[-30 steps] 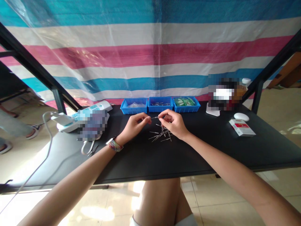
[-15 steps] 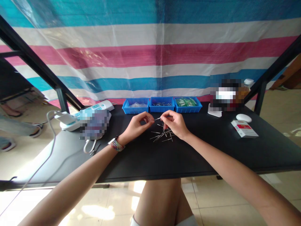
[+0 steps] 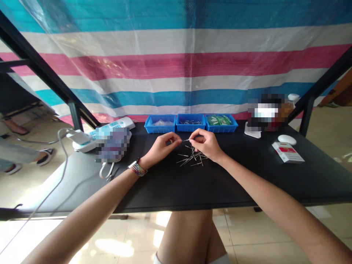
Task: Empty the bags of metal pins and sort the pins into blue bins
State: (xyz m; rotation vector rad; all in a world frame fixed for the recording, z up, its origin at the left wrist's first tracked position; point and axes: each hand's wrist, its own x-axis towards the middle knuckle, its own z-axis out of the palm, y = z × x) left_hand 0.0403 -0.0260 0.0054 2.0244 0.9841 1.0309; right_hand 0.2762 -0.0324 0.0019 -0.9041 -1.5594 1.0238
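So a thin metal pin is being held up just about mid-frame, over the black table, stretched across the little gap between two sets of fingertips. The right end is pinched between the thumb and a finger of the right hand, pretty narrow grip. The left end is met by the left hand, thumb and fingertip drawn together on it as well; how hard it's being squeezed can't be told from here, and the fine detail on the pin is too small to make out.

Right below, partly covered by the right hand, a loose pile of pins is spread criss-cross. Just beyond the hands, three blue bins are lined up: clear plastic stuff in the left bin, metal bits in the middle bin, green-and-white packets in the right bin.

Technique-wise, something this skinny is probably best handled with the tips only, both ends kept in one line so it doesn't get bent or flicked away. One end should be kept steady while any small adjustment is made at the other. Wrists are better kept low and clear of the pile, imo, since loose pins could easily be nudged.
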